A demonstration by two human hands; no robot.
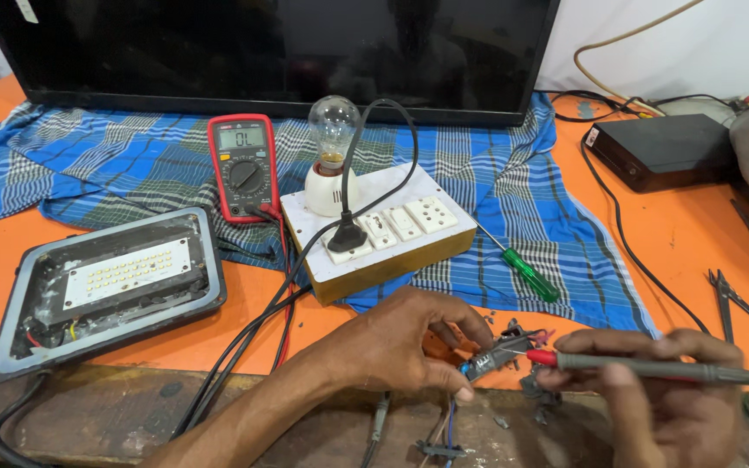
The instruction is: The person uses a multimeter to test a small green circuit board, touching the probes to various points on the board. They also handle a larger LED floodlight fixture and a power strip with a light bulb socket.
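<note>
Two hands meet at the front edge of the surface (695, 243); the left hand (400, 342) has its grip pinched shut on a small circuit board (494, 355), thumb below and fingers curled over the top, holding it just above the edge; the right hand (661, 381) is closed round a grey test probe (652, 368) with a red collar, its fine tip touching the board's upper side; thin blue and grey wires hang down from the board toward the wooden front rail; by my read the probing is well under way, one contact made, with the reading and any further points left to check; moving outward, bits of debris lie scattered on the orange top around the board; behind it sits a white switch-and-socket box (383, 234) with a black plug pushed in and a clear bulb (333, 126) standing in its holder, unlit as far as I can tell; just beside that, a red multimeter (243, 166) lies on a blue checked cloth (513, 173) with its screen on; a green-handled screwdriver (522, 270) rests on the cloth's right side; far left, an opened LED floodlight (114, 286) shows its panel, not reassembled; a dark screen (262, 52) stands at the back, a black box (661, 149) at right.
</note>
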